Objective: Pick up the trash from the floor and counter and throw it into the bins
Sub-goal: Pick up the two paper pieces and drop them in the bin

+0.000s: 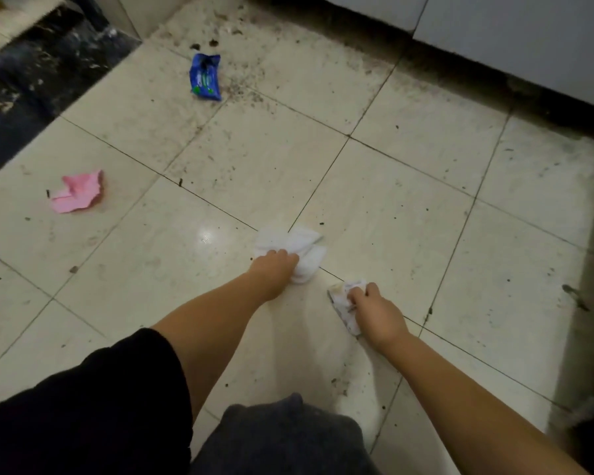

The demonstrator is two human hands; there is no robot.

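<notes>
A crumpled white tissue (300, 246) lies on the cream tiled floor (408, 207) at mid-frame, and my left hand (275, 269) has its fingers closed on the tissue's near edge. My right hand (378, 315) grips a smaller stained white paper scrap (343, 303) just to the right, low to the floor. Farther left lies a crumpled pink paper (78, 193). A blue snack wrapper (205, 77) lies at the back, near dark crumbs.
White cabinet fronts (494, 25) with a dark, dirty toe-kick run along the back and right. A dark marble strip (31, 87) borders the floor at the left. Dirt specks are scattered over the tiles. No bin is in view.
</notes>
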